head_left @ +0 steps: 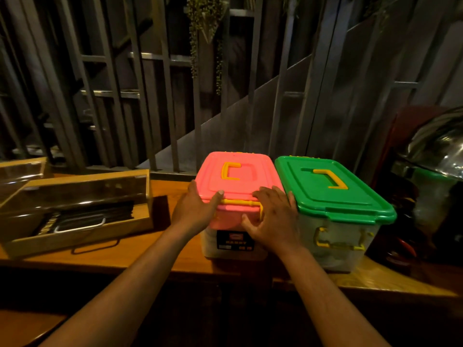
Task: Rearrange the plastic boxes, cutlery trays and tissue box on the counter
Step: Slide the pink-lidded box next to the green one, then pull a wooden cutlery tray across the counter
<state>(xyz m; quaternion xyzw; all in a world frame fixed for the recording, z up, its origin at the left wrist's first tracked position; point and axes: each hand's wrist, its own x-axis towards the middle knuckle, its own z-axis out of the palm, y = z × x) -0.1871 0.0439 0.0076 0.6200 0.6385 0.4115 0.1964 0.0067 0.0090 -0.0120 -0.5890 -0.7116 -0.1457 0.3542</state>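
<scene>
A clear plastic box with a pink lid (235, 171) and yellow handles stands on the wooden counter (140, 256), near its front edge. My left hand (194, 209) grips its left front corner, thumb on the lid. My right hand (273, 219) holds its right front corner, fingers over the lid edge and yellow clasp. Touching its right side stands a similar box with a green lid (330, 189). A wooden cutlery tray (75, 209) holding dark cutlery lies at the left. No tissue box is in view.
A second wooden tray (22, 169) sits behind the first at the far left. A shiny metal dome (436, 146) and dark items crowd the right end of the counter. Metal bars and a stair wall rise behind the counter.
</scene>
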